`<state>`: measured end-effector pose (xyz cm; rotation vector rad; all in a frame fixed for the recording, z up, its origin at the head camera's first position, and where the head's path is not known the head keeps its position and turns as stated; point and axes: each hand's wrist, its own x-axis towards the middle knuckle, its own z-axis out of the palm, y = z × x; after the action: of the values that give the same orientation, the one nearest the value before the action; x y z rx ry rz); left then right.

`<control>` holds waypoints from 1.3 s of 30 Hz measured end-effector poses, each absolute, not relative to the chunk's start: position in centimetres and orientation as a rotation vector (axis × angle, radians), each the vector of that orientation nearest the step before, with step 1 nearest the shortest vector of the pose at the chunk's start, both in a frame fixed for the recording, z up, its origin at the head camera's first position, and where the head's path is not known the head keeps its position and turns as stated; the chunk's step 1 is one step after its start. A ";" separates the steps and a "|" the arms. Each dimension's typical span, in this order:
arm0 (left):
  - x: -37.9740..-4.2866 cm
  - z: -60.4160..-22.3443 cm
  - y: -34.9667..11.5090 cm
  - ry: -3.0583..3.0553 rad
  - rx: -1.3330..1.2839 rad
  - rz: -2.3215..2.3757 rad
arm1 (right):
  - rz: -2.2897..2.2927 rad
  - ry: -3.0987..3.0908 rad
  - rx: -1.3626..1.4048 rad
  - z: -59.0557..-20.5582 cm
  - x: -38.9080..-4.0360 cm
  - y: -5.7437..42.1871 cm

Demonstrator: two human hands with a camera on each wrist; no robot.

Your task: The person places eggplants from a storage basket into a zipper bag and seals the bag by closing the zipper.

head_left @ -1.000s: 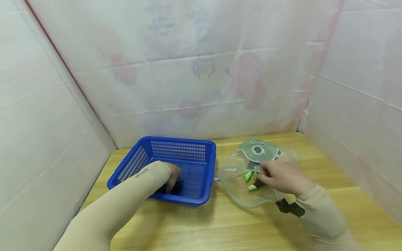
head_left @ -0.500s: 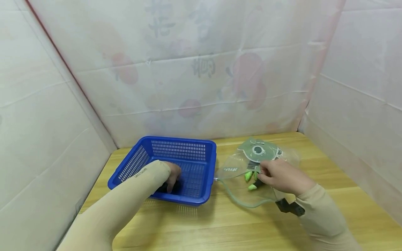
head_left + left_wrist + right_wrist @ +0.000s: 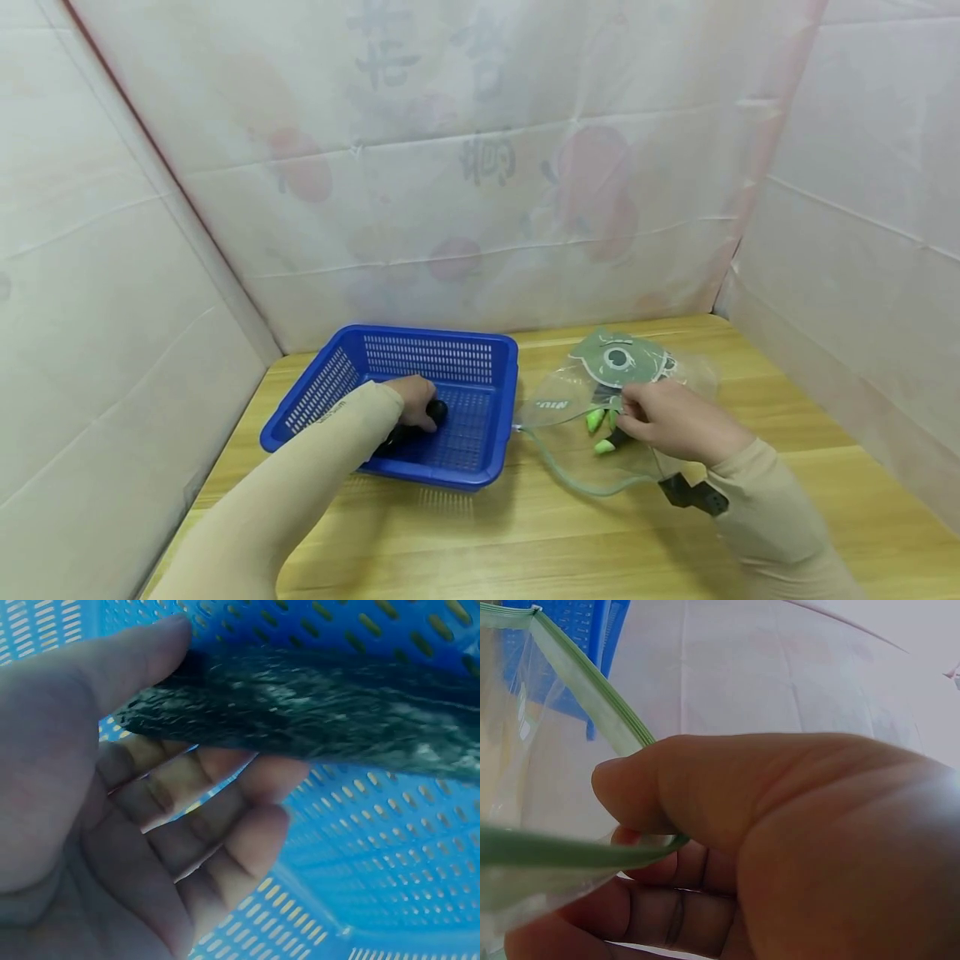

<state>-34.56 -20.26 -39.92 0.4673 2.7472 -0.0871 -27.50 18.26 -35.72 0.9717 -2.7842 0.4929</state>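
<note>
My left hand (image 3: 412,400) reaches into a blue plastic basket (image 3: 507,408) and grips a long, dark green cucumber (image 3: 322,712) with a bumpy, streaked surface. In the left wrist view the thumb lies over one end and the fingers curl beneath it. On the right, my right hand (image 3: 681,423) pinches the green zip edge of a clear zip bag (image 3: 558,473), thumb against fingers, and the bag's mouth gapes. A lime-green piece (image 3: 595,419) and a dark piece with a lime-green tip (image 3: 604,447) show inside the bag; my right hand partly hides them.
Both stand on a wooden table (image 3: 465,554). Pale printed cloth walls (image 3: 465,208) rise behind and at both sides. A black strap piece (image 3: 693,495) is at my right wrist. The basket's right wall stands close to the bag's zip end.
My left hand has risen slightly inside the basket, and the cucumber's dark rounded end now shows past the fingers. The right hand and bag stay in place.
</note>
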 end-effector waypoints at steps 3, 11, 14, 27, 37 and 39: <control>-34.7 -40.1 -20.5 2.763 0.472 -0.063 | 0.495 -2.782 0.973 -35.8 -27.5 18.2; -34.6 -40.2 -21.1 2.757 0.372 -0.080 | 0.502 -2.794 0.969 -35.6 -27.5 18.2; -34.2 -39.8 -21.1 2.734 0.315 -0.085 | 0.502 -2.795 0.970 -35.6 -27.4 18.2; -33.6 -39.0 -21.6 2.694 0.240 -0.141 | 0.480 -2.768 0.976 -35.6 -27.4 18.2; -33.8 -38.6 -22.1 2.742 0.309 -0.085 | 0.505 -2.763 0.983 -35.8 -27.4 18.0; -33.8 -38.5 -22.2 2.744 0.325 -0.071 | 0.503 -2.761 0.982 -35.7 -27.5 17.9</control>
<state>-33.82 -22.16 -38.46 0.3249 2.7440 -0.0713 -27.46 17.92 -35.74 0.9819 -2.7611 0.5034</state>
